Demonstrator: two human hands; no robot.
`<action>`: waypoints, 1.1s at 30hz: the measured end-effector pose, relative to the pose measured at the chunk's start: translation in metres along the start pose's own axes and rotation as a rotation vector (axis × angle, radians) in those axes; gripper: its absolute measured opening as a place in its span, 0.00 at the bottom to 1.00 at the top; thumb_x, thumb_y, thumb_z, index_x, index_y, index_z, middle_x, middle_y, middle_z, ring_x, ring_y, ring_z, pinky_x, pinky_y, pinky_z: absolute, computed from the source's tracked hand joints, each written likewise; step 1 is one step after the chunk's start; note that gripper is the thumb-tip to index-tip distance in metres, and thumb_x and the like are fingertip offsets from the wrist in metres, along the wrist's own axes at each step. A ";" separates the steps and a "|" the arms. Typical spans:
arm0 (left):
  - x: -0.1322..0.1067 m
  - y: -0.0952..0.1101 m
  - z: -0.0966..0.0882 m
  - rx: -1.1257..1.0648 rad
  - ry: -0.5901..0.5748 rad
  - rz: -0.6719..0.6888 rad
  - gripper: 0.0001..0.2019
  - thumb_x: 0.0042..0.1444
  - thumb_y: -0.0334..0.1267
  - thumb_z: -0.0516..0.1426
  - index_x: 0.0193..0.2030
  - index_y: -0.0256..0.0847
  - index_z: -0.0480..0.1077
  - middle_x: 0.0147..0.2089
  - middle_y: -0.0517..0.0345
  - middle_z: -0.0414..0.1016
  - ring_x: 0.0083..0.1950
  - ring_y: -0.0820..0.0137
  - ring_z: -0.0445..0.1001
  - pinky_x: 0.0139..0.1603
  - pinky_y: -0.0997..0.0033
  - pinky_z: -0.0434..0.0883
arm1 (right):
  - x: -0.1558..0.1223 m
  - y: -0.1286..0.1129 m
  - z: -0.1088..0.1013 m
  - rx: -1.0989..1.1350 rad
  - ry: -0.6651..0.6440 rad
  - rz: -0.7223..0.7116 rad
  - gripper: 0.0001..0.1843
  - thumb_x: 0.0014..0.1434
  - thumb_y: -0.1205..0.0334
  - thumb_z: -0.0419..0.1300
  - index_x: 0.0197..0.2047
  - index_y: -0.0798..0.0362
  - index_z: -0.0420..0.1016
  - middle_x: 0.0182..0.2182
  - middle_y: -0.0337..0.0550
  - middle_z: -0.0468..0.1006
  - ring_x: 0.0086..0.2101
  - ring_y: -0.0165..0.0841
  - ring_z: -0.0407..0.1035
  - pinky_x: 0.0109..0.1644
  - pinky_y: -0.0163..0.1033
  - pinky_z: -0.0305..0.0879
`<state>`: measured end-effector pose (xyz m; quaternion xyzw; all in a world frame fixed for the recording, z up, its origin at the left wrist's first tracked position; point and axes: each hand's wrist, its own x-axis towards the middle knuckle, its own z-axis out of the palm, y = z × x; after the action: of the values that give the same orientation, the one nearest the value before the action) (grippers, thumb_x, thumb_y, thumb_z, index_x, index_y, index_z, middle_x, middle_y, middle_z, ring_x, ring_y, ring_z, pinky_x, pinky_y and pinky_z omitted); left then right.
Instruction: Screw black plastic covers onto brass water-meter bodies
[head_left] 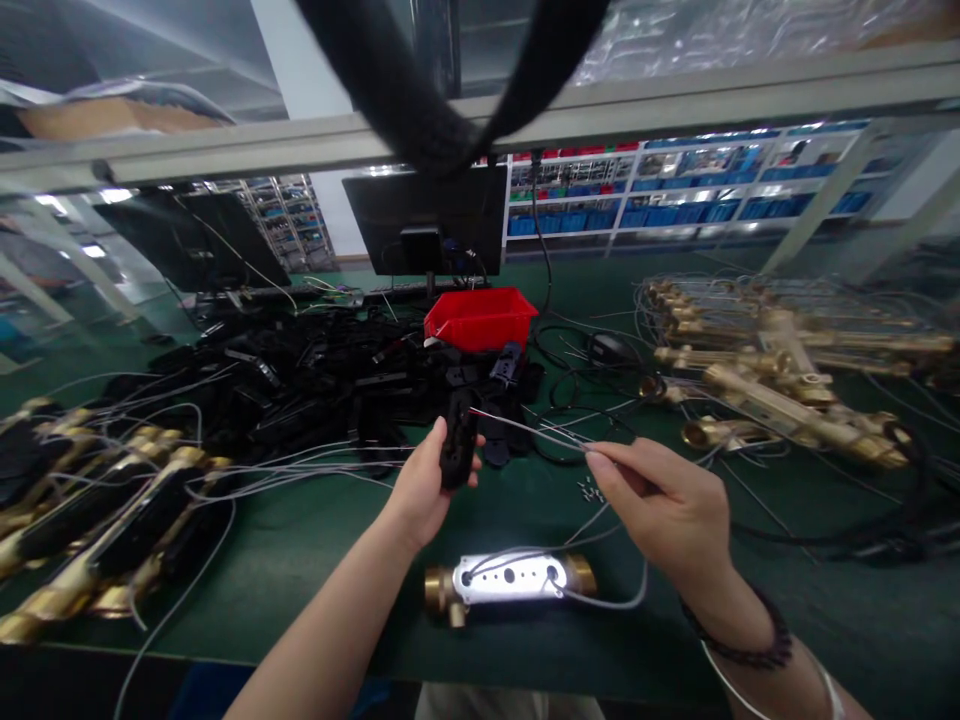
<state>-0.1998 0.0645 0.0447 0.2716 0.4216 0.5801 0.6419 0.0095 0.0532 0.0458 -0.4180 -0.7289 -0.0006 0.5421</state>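
My left hand (pixel 429 482) grips a black plastic housing (pixel 458 440), held upright above the green table. Between thumb and fingers of my right hand (pixel 664 500) is a thin grey cable (pixel 551 434); its far end, with fine red and white wires, meets the housing's upper right side. Whether the wires pass through it, I cannot tell. Below both hands lies a brass pipe body (pixel 435 590) with a white plate (pixel 510 578) on top. Grey cable leaves two holes in that plate and loops to the right.
Several small screws (pixel 591 490) lie near my right hand. A red bin (pixel 480 320) stands behind a heap of black plastic parts (pixel 300 370). Brass bodies with cables are piled left (pixel 112 510) and right (pixel 787 400). Monitors (pixel 427 220) stand at the back.
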 end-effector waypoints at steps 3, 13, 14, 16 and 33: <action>-0.001 -0.002 -0.001 0.022 -0.016 0.020 0.17 0.64 0.42 0.48 0.38 0.33 0.73 0.31 0.52 0.75 0.25 0.74 0.70 0.22 0.77 0.67 | -0.001 0.001 0.001 -0.044 -0.004 -0.044 0.06 0.57 0.66 0.60 0.34 0.57 0.79 0.16 0.33 0.62 0.17 0.23 0.57 0.20 0.30 0.54; -0.001 -0.003 -0.002 0.066 -0.020 0.068 0.17 0.58 0.48 0.55 0.39 0.33 0.73 0.33 0.52 0.76 0.27 0.73 0.70 0.24 0.76 0.68 | -0.001 0.001 0.003 -0.101 -0.017 -0.071 0.08 0.59 0.63 0.58 0.35 0.54 0.79 0.16 0.35 0.64 0.17 0.24 0.58 0.21 0.32 0.55; -0.002 -0.002 -0.002 0.064 -0.018 0.066 0.17 0.58 0.48 0.54 0.39 0.33 0.73 0.33 0.52 0.76 0.27 0.73 0.70 0.25 0.76 0.68 | -0.002 0.000 0.003 -0.108 -0.027 -0.078 0.08 0.59 0.63 0.58 0.35 0.54 0.79 0.16 0.35 0.65 0.17 0.25 0.58 0.21 0.32 0.55; -0.002 -0.002 -0.001 0.059 -0.008 0.058 0.17 0.59 0.47 0.54 0.39 0.33 0.73 0.33 0.52 0.76 0.27 0.74 0.70 0.25 0.76 0.68 | -0.003 -0.001 0.003 -0.115 -0.045 -0.101 0.09 0.59 0.62 0.57 0.36 0.53 0.79 0.16 0.36 0.66 0.17 0.24 0.58 0.20 0.32 0.55; -0.001 -0.006 -0.006 0.239 -0.016 0.183 0.22 0.55 0.55 0.55 0.37 0.34 0.73 0.34 0.53 0.75 0.28 0.74 0.69 0.29 0.74 0.68 | -0.002 -0.002 0.005 -0.139 -0.119 -0.188 0.11 0.60 0.62 0.56 0.35 0.55 0.79 0.17 0.37 0.67 0.17 0.24 0.59 0.21 0.31 0.55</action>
<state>-0.2015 0.0618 0.0370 0.3878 0.4562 0.5797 0.5527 0.0045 0.0531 0.0428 -0.3836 -0.7939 -0.0772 0.4654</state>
